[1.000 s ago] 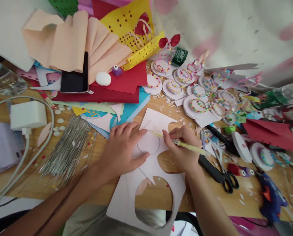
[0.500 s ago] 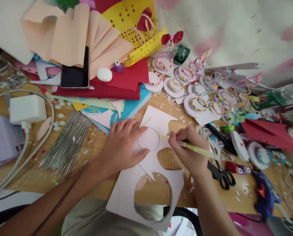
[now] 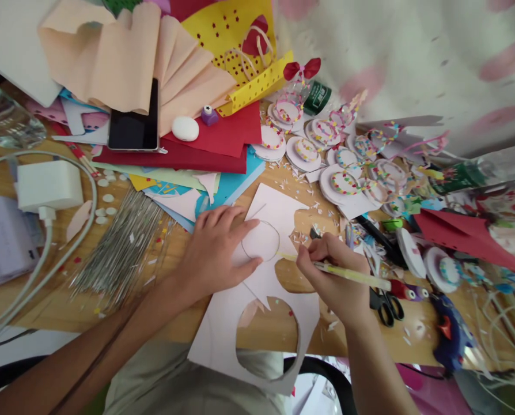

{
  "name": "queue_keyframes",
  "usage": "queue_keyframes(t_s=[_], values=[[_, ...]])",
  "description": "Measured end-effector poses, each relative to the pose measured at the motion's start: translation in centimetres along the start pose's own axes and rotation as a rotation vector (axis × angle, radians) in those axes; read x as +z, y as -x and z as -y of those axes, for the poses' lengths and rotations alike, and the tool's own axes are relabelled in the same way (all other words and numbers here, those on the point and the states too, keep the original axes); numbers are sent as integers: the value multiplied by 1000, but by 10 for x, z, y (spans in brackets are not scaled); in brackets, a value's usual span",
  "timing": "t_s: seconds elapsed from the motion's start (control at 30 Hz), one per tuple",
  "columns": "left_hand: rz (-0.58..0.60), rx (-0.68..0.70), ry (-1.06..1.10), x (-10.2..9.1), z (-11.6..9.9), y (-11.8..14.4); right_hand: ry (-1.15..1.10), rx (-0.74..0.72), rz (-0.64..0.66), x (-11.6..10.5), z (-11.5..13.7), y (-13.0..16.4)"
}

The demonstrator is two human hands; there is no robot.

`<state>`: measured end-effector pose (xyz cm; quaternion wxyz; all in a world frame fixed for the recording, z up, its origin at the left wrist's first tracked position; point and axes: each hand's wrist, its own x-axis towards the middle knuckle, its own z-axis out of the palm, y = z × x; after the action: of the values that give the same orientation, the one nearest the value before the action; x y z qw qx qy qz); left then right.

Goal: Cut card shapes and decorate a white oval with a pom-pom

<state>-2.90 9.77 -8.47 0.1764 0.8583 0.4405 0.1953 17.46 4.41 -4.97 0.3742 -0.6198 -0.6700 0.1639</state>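
Note:
White paper with large round cut-outs lies before me, its lower end overhanging the table edge. A thin circle shows on its upper part; whether it is a wire ring or a drawn line I cannot tell. My left hand lies flat on the sheet with fingers apart, its thumb and index finger reaching onto the circle's left side. Between the fingers of my right hand is a slim pale-yellow pen, its tip at the circle's lower right edge.
Thin metal wires lie in a bundle at the left, near a white charger with its cable. Coloured paper and a phone are behind. Beaded rings on white discs fill the back right. Black-handled scissors lie at right.
The pen tip has moved down along the circle's right side, from upper right to lower right. My left hand stays in place on the paper. The view has shifted slightly.

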Motion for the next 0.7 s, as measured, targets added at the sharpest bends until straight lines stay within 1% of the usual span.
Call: queue_keyframes(t_s=[0.13, 0.2, 0.33, 0.37, 0.4, 0.57, 0.7], values=[[-11, 5, 8, 1, 0, 0, -18, 22, 33, 1, 3, 5], [-14, 4, 14, 1, 0, 1, -36, 24, 14, 0, 3, 5], [-3, 0, 27, 0, 1, 1, -124, 61, -201, 0, 4, -3], [-1, -1, 29, 0, 1, 1, -142, 66, -226, 3, 4, -6], [-1, -2, 30, 0, 1, 0, -158, 62, -217, 6, 5, -9], [-6, -9, 25, 1, 0, 0, -228, -6, -42, 29, 7, -18], [-6, -12, 36, 1, 0, 0, -215, -5, -11, 40, 7, -21]])
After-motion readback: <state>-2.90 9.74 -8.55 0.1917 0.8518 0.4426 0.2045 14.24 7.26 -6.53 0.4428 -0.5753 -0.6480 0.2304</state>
